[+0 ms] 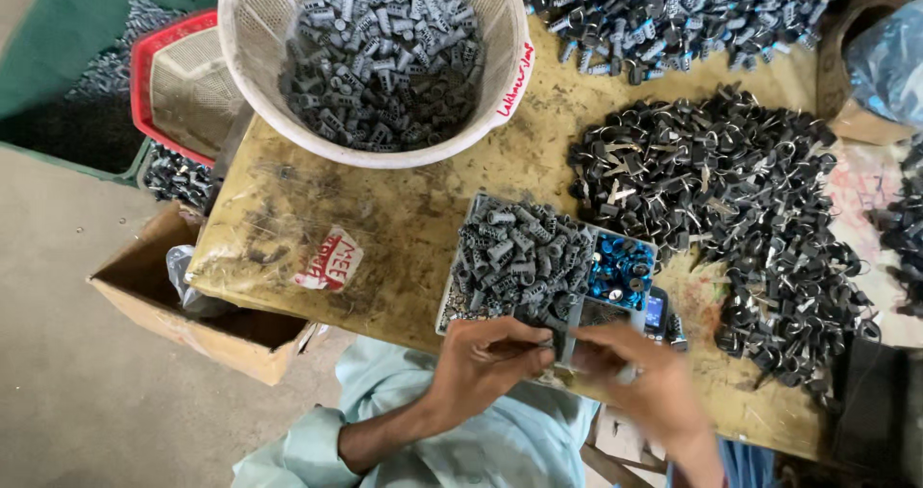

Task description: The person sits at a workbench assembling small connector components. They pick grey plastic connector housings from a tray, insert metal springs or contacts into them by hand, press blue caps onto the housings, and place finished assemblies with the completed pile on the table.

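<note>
Left hand (pixel 490 353) pinched on a small grey part (pixel 556 342) at the table's (pixel 385 219) near edge, beside the divided tray (pixel 548 262). Right hand (pixel 639 377) blurred, grip impossible to tell, wrist cut off below.

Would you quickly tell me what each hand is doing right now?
Left hand: fingers pinched together at the near edge of the tray; what they hold cannot be told.
Right hand: blurred; cannot be told.
</note>
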`<action>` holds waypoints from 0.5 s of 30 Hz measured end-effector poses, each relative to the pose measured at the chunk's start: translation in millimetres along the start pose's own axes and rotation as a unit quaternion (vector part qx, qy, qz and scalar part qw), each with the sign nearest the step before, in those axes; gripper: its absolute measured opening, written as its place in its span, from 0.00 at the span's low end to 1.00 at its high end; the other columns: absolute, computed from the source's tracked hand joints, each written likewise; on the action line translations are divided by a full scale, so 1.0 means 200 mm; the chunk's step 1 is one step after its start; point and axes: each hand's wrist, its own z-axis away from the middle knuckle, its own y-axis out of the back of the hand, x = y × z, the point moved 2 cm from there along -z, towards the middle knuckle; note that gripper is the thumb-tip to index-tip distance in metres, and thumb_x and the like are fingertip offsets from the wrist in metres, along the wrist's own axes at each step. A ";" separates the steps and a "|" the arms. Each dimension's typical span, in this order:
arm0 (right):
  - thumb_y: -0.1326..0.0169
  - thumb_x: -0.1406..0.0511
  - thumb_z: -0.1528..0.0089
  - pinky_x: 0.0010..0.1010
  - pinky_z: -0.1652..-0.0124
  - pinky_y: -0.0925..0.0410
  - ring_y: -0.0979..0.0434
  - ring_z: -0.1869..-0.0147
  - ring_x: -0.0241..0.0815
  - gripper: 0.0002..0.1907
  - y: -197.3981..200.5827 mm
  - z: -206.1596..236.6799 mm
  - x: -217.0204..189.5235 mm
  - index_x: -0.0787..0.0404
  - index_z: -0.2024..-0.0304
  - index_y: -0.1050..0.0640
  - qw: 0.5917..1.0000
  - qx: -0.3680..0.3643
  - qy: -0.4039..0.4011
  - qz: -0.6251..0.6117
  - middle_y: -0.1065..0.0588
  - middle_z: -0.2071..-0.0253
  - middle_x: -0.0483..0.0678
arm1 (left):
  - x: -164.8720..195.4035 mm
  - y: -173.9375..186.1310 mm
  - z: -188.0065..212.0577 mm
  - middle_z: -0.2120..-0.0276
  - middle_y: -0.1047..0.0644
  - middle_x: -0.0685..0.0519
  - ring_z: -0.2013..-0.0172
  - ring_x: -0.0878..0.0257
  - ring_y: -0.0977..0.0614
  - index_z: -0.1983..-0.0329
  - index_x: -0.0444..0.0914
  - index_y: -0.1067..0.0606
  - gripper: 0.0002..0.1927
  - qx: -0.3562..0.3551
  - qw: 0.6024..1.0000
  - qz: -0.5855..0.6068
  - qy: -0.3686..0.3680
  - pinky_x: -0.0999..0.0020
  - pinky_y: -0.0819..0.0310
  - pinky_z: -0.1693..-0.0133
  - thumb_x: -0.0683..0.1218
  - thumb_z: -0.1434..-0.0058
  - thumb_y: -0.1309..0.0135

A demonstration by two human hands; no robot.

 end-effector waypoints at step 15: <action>0.40 0.62 0.38 0.46 0.67 0.31 0.21 0.64 0.55 0.05 0.04 -0.17 0.22 0.55 0.61 0.19 0.967 0.032 -0.098 0.232 0.24 0.62 0.50 | 0.01 0.02 -0.02 0.63 0.15 0.48 0.60 0.69 0.13 0.55 0.32 0.18 0.09 -0.095 0.990 -0.094 -0.048 0.74 0.16 0.58 0.37 0.39 0.35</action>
